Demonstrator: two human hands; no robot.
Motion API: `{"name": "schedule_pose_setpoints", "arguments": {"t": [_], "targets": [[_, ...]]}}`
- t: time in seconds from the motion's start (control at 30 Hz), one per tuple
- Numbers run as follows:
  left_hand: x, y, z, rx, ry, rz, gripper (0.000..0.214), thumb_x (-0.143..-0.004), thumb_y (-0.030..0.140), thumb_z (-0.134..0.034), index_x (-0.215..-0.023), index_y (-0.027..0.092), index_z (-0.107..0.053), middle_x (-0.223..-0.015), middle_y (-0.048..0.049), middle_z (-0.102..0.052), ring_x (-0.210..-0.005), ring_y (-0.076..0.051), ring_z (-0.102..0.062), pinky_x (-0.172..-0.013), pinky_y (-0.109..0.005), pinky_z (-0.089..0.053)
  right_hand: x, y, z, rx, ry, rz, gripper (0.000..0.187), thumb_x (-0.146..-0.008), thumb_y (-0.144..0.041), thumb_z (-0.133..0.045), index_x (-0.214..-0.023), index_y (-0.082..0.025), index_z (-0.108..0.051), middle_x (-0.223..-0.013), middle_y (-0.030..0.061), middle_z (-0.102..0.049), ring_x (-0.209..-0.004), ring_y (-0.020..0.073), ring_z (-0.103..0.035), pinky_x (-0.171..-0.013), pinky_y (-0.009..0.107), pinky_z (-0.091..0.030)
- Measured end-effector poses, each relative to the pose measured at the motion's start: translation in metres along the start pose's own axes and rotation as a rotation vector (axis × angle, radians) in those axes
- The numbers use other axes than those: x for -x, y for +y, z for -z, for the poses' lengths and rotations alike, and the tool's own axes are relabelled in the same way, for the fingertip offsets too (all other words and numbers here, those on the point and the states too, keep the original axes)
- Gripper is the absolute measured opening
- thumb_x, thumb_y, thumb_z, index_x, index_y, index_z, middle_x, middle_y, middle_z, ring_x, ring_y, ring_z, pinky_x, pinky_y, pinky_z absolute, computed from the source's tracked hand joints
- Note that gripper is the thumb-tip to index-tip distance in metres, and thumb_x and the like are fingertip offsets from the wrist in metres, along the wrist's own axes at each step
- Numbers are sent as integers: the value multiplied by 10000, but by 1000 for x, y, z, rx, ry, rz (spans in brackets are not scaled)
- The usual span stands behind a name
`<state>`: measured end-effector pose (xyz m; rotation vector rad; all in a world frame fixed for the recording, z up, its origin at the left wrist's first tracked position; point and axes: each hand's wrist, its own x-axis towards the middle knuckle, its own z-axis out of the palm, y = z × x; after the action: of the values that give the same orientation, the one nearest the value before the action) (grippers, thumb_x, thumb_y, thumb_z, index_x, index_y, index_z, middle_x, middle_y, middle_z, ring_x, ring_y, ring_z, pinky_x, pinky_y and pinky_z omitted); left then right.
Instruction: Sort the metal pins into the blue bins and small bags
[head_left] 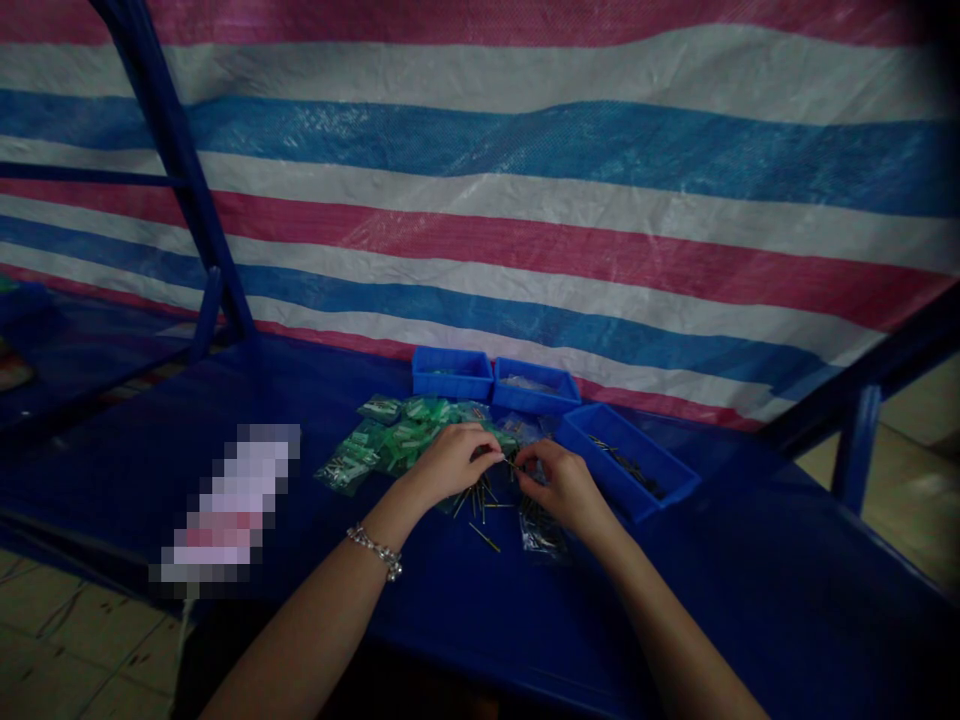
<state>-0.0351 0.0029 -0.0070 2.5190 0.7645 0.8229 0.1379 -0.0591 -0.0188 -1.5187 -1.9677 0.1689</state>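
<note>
My left hand (457, 460) is closed in a pinch, its fingertips at one end of a thin metal rod (511, 464). From the other side my right hand (559, 480) pinches the same rod; its exact kind is too small to make out. Below the hands lie several loose thin rods (484, 537), dark with yellowish parts, on the blue table (465, 600). Close under my right hand is a clear plastic bag (544, 535) with dark pieces in it. A heap of small clear bags with green and pale contents (405, 440) spreads behind and left of my left hand.
Right of the hands stands a blue bin (675, 490) with dark rods in it. Two more blue bins, the left one (452, 385) and the middle one (536, 398), stand at the back by a striped sheet (525, 240). Blue frame posts (187, 190) rise at the sides. A blurred-out pale item (232, 500) lies left.
</note>
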Motion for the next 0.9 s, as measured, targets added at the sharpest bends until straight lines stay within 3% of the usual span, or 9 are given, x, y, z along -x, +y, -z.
{"name": "schedule_pose_setpoints", "arguments": {"t": [0.27, 0.63, 0.9], "targets": [[1, 1, 2, -16, -19, 19, 130, -789, 239, -517, -766, 150, -609, -728, -23, -556, -677, -119, -503, -632, -233, -378, -1, -4, 7, -19, 87, -10, 137, -729, -225, -477, -784, -182, -595, -687, 18, -556, -626, 140, -498, -597, 243, -377], [0, 0, 1, 23, 70, 24, 119, -793, 234, -509, -773, 158, -599, -734, -17, -534, -658, -106, -484, -635, -232, -382, -1, -1, 3, -12, -25, -11, 153, -750, -246, -479, -833, -189, -594, -678, 10, -567, -629, 145, -514, -578, 237, -375], [0, 0, 2, 18, 47, 29, 78, -776, 195, -527, -773, 159, -596, -776, -18, -539, -675, -107, -493, -646, -232, -391, -1, -5, 6, -56, 49, 17, 192, -807, -306, -456, -794, -186, -604, -700, 25, -588, -615, 147, -516, -598, 246, -389]]}}
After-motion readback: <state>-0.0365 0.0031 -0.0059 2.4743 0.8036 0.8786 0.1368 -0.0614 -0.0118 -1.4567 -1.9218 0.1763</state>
